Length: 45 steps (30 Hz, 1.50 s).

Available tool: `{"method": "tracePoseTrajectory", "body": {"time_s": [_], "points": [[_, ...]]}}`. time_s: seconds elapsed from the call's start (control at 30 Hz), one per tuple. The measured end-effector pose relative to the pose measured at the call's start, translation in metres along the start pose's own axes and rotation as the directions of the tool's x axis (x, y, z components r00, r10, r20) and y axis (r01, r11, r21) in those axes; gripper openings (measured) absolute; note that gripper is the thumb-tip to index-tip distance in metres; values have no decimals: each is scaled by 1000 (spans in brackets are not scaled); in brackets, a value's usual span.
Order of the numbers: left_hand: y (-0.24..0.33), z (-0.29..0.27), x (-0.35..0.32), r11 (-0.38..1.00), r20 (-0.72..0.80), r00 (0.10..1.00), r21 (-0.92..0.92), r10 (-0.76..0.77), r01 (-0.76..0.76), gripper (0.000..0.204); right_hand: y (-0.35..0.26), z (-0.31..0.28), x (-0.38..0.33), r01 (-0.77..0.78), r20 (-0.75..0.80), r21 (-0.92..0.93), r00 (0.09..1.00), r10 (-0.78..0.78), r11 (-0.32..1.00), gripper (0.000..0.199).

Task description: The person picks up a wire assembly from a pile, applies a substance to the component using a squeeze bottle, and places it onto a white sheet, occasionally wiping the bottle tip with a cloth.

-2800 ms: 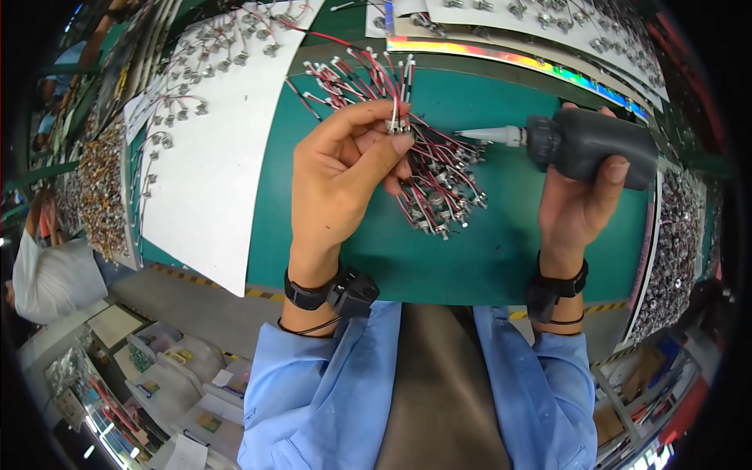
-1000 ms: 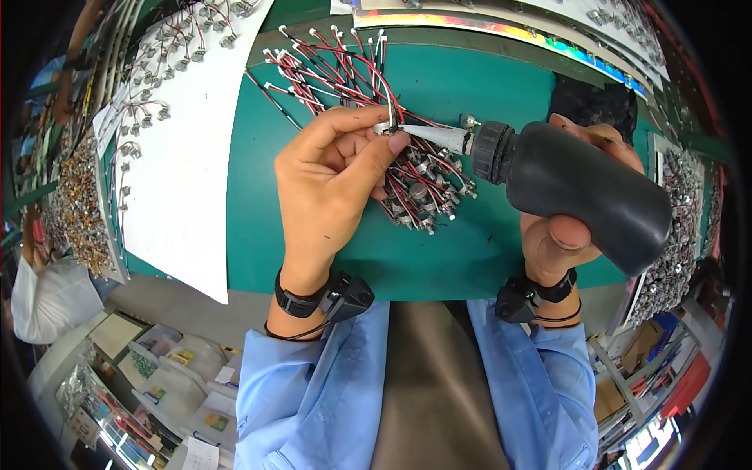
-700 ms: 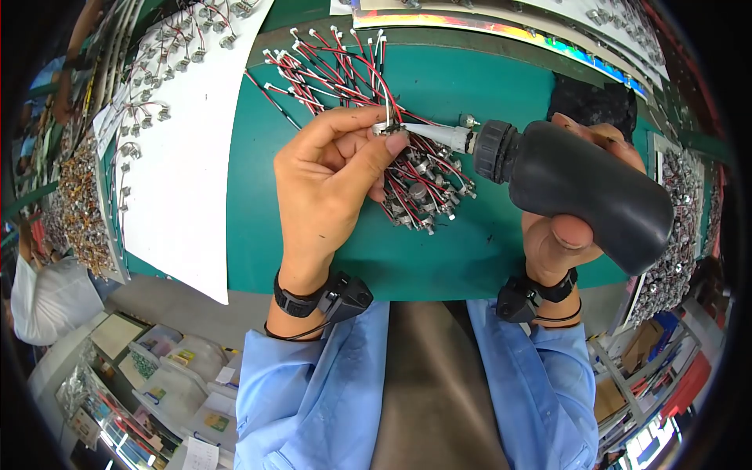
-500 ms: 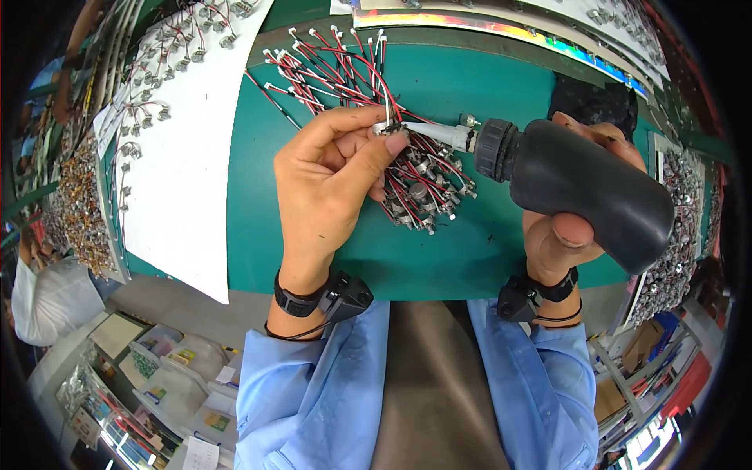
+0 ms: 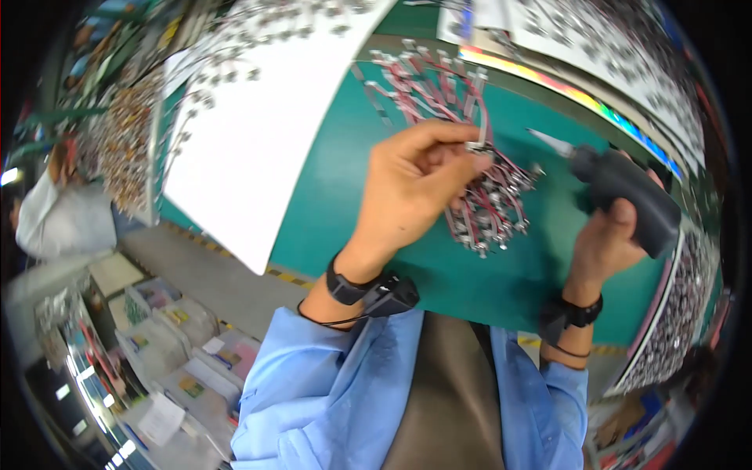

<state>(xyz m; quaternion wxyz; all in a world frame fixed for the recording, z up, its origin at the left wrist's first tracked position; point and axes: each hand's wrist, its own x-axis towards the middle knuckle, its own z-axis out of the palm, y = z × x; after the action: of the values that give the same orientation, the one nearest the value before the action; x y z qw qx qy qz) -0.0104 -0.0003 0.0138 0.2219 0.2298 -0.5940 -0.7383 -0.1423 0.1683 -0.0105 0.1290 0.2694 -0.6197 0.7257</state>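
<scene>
Head view: I count two hands over one green mat [image 5: 345, 196].
Left hand [image 5: 411, 188] pinches a small connector [image 5: 475, 146]; right hand [image 5: 607, 235] wraps one black bottle [image 5: 627, 196]; one white sheet [image 5: 266, 141] lies left.

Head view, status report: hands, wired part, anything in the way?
Left hand pinches small red-wired metal connector. Right hand grips black squeeze bottle, nozzle clear of connector. Loose red wire pile beneath.

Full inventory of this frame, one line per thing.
Wire leads: a loose pile, red with metal ends, on the mat under the left hand.
Single lead: one, red, pinched in the left fingertips.
Squeeze bottle: one, black with a pale pointed nozzle, in the right hand.
Mat: one, green, covering the bench.
White sheet: one, left of the mat, small parts along its top edge.
Wrist straps: two, black.
Left hand: grip shut on the single lead.
Right hand: grip shut on the squeeze bottle.
</scene>
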Motion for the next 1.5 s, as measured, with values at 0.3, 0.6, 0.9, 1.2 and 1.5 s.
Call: {"method": "tracePoseTrajectory", "body": {"time_s": [0.3, 0.6, 0.9, 1.2, 1.5], "points": [[63, -132, -8, 871, -526, 782, 490, 334, -43, 22, 10, -23, 18, -180, -184, 183, 959, 214, 966, 34], [9, -348, 52, 435, -705, 618, 705, 348, 560, 36, 4, -13, 15, -181, -164, 145, 965, 204, 973, 32], [-1, -327, 46, 206, -515, 703, 852, 490, 481, 42, 4, -18, 17, -169, -219, 106, 957, 189, 980, 33], [-1, -34, -29, 566, 115, 990, 812, 84, -142, 16, 1, -14, 26, -213, -199, 301, 939, 280, 929, 26], [-11, 35, -12, 439, 314, 874, 770, 371, -464, 17, -2, -23, 30, -235, -123, 392, 945, 304, 889, 21]]}}
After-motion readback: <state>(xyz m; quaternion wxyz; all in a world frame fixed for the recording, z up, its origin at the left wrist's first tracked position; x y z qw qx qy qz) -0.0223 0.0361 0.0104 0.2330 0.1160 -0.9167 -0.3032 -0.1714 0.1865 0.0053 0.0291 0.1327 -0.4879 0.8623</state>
